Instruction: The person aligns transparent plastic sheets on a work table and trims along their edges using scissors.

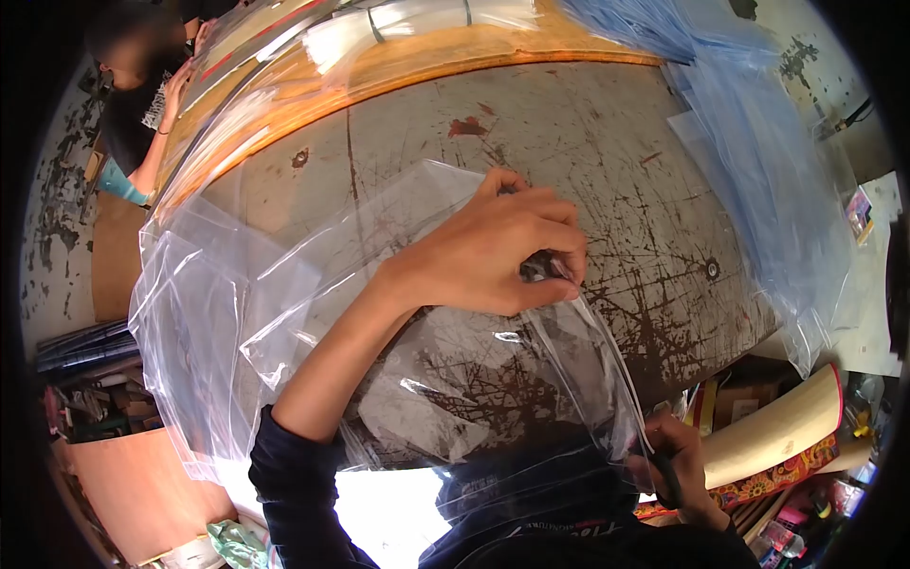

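Note:
My left hand [502, 247] reaches across the worn grey tabletop, its thumb and fingers pinched on the edge of a clear plastic sheet [427, 389]. The sheet spreads under my forearm, and its folded edge runs from my left fingertips down to my right hand [678, 460]. That hand is low on the right, beside the table's near edge, closed around dark-handled scissors [669, 482]. Plastic and fingers partly hide the scissors, so their blades are hard to make out.
More clear plastic [199, 351] hangs over the left edge. Bluish plastic sheets [749, 161] drape down the right side. A wooden board [455, 43] with plastic bundles crosses the back. Another person [142, 114] stands far left. A cream roll [777, 431] lies low right.

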Tool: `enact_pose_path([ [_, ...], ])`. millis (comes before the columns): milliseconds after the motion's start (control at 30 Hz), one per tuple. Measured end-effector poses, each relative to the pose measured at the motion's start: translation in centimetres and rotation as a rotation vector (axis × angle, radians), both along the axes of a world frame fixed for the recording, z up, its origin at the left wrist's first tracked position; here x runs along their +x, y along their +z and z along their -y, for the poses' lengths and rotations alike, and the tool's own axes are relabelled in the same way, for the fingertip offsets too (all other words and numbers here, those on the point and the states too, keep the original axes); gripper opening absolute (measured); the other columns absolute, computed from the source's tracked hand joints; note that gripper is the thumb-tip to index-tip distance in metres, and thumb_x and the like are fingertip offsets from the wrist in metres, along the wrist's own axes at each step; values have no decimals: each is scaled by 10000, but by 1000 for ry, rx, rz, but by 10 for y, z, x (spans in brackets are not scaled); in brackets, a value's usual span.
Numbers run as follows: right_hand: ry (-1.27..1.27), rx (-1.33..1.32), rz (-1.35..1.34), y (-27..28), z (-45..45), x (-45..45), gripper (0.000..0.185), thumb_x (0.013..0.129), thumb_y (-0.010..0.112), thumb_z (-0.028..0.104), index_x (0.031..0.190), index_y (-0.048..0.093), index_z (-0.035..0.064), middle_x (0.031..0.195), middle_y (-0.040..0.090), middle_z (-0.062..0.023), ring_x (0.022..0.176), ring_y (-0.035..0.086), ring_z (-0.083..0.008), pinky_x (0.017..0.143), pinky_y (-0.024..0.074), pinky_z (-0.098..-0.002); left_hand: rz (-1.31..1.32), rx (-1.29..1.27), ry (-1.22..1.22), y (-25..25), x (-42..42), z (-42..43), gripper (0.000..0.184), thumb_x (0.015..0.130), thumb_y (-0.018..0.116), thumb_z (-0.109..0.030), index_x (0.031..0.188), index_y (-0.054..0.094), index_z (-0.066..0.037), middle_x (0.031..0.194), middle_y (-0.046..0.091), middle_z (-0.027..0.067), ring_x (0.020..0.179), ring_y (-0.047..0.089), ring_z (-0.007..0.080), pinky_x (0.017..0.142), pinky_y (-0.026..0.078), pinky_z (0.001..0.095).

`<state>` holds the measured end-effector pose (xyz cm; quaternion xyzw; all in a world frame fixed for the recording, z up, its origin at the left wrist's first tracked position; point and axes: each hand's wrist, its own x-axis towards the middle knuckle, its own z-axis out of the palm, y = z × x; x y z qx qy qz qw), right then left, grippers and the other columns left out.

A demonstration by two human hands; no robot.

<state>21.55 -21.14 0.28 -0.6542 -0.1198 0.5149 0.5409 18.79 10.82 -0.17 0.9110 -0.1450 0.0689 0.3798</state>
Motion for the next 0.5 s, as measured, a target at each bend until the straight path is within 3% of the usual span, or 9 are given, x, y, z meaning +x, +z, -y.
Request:
enact_pose_path([
  [167, 120, -5, 162, 1, 0, 3, 296, 744, 678, -10, 979, 499, 1, 838, 588, -37, 723, 533, -53, 593, 409, -192, -24, -30, -15, -1, 1, 0, 98, 719, 710, -153, 776, 631, -148, 776, 533, -57, 812, 488, 107, 877, 238, 350],
  [500, 145, -34, 239, -5, 2, 1, 289, 743, 695, 34, 961, 507, 9, 786, 589, -28, 655, 524, -41, 543, 391, -187, -52, -83, -37, -1, 0, -4, 71, 740, 697, -145, 796, 653, -148, 785, 550, -60, 823, 498, 100, 880, 228, 346],
])
